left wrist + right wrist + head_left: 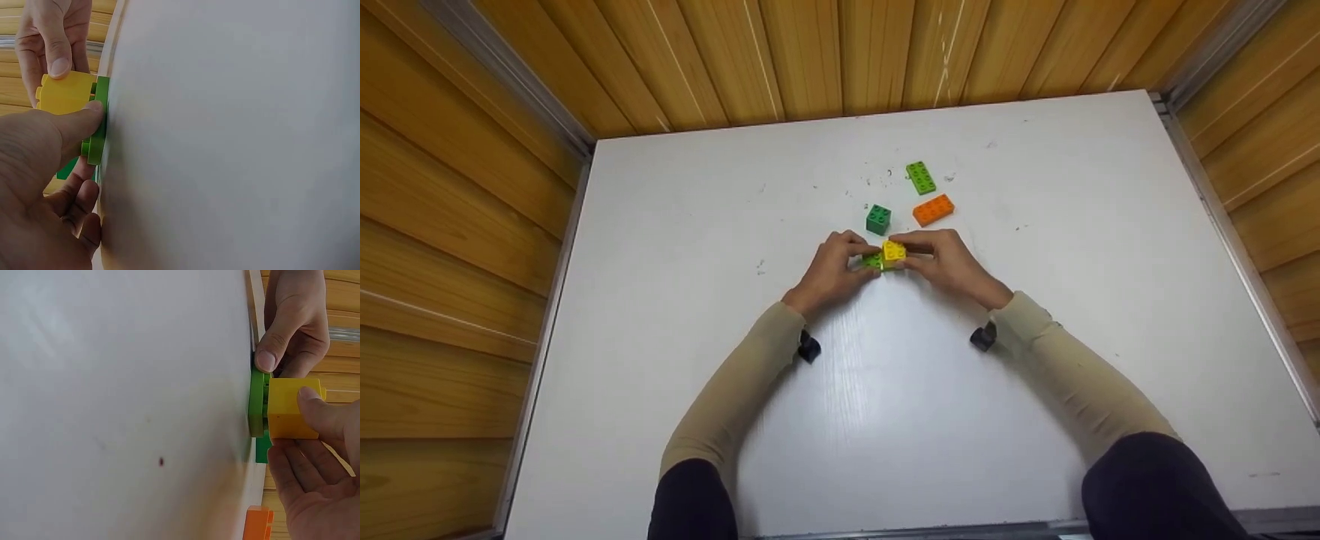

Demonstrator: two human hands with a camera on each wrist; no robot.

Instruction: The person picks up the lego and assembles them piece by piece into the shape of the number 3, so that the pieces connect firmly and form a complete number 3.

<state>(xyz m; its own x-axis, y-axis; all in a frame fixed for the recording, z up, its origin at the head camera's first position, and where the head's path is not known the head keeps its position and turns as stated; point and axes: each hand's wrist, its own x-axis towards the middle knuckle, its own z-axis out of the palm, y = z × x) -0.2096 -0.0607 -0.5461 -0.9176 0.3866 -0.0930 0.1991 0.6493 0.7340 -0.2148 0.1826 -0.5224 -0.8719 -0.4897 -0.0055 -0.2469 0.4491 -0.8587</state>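
Note:
My left hand (838, 264) pinches a flat light-green toy building brick (98, 126) between thumb and fingers, down at the white table. With thumb and fingertips, my right hand (952, 264) grips a taller yellow building brick (292, 408) at its right side. The yellow brick is over the right part of the green one, studs facing up. In the left wrist view a gap with green studs shows between the two bricks. Just beyond the hands stands a dark-green square brick (878, 219), partly hidden behind the fingers in both wrist views.
An orange brick (934, 210) lies beyond my right hand, and another flat light-green brick (920, 178) lies farther back. Wood-patterned walls (802, 60) border the white table (675, 225) at the back and sides.

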